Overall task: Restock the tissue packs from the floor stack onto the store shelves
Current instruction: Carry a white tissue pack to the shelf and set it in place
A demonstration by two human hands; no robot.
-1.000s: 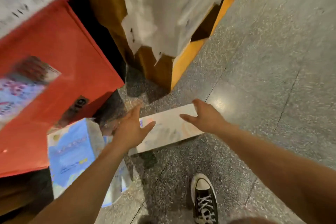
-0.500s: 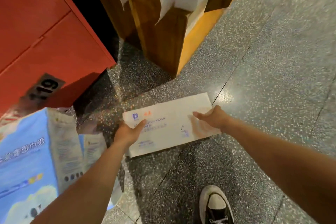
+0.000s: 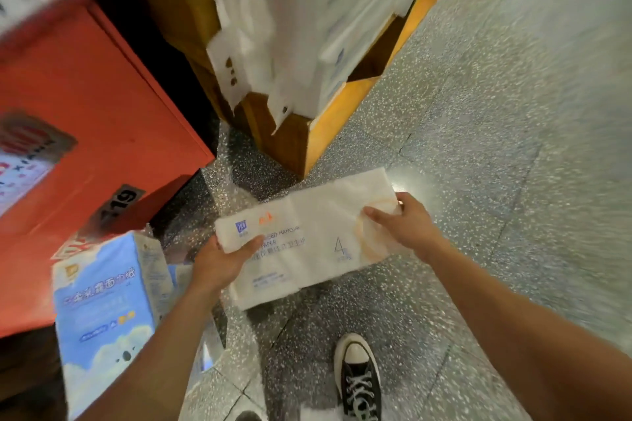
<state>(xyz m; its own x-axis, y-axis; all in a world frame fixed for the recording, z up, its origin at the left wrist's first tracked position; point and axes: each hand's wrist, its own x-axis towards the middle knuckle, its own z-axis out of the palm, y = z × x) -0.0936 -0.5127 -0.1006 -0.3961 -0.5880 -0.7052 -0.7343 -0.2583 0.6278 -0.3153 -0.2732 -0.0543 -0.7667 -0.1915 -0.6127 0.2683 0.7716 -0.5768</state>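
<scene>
The tissue pack (image 3: 307, 243), white and soft-wrapped, is held flat between both hands above the speckled floor (image 3: 478, 147), just in front of the corner of a wooden shelf unit (image 3: 290, 147). On its top face there is a small blue square logo (image 3: 241, 227) with an orange mark beside it. Below these run grey lines of print, of which only "SSED MANGU" and "PAPER" can be made out, followed by a row of Chinese characters too small to read. A large thin "4" (image 3: 338, 246) sits toward the right end, next to a faint orange ring.

The left hand (image 3: 219, 263) grips the near left corner, with the thumb laid across the top and the fingers hidden beneath. The right hand (image 3: 403, 225) clamps the far right end, thumb pointing inward over the top face and fingers curled over the edge. Both forearms reach forward and down.

To the left, a blue tissue pack (image 3: 102, 311) stands on the floor, printed with white Chinese characters, clouds and a small koala-like figure. Behind it is a red cabinet (image 3: 102, 133) bearing a dark plate that reads "19" (image 3: 123, 202). White packs (image 3: 290, 10), blurred, fill the shelf unit, which has a yellow front edge. A black sneaker (image 3: 359, 383) with a white toe cap and white laces stands below the held pack.
</scene>
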